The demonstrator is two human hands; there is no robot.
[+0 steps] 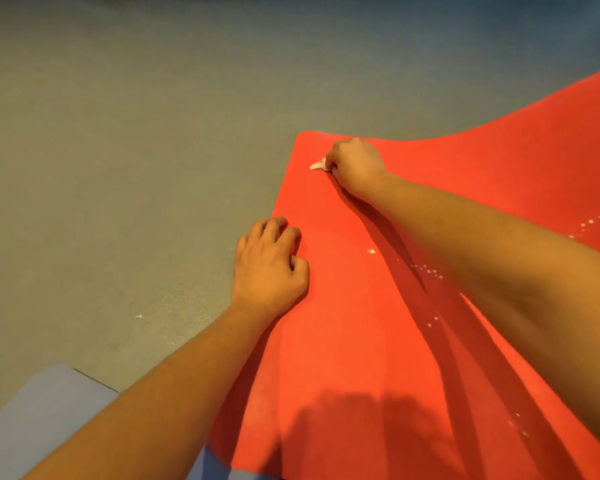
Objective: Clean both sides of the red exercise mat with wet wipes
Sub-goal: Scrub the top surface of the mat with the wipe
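The red exercise mat (361, 341) lay spread on the grey floor (118, 133), running from under both forearms out past the right hand (355, 166). That hand was clenched around a small, crumpled white wet wipe (316, 165), of which only a tuft poked out on the thumb side, and pressed it to the mat close to the far left corner. The left hand (271, 265) sat nearer the person, knuckles up and fingers curled, braced right on the mat's left edge. Whether it pinched that edge or merely bore down on it could not be told. As a judgement, the job looked well short of finished: the face between the two hands looked plain red, but white specks (430, 270) were scattered on the mat beside and beyond the right forearm, so that stretch probably needed wiping, and nothing showed whether the underside had been done. The mat's right portion rose in a wave and ran out of frame, as did its near end. The right forearm and its shadow covered a long strip of the surface. A blue-grey shape (42, 410) beside the left forearm was cut off and could not be identified, and no wipe packet was in view.
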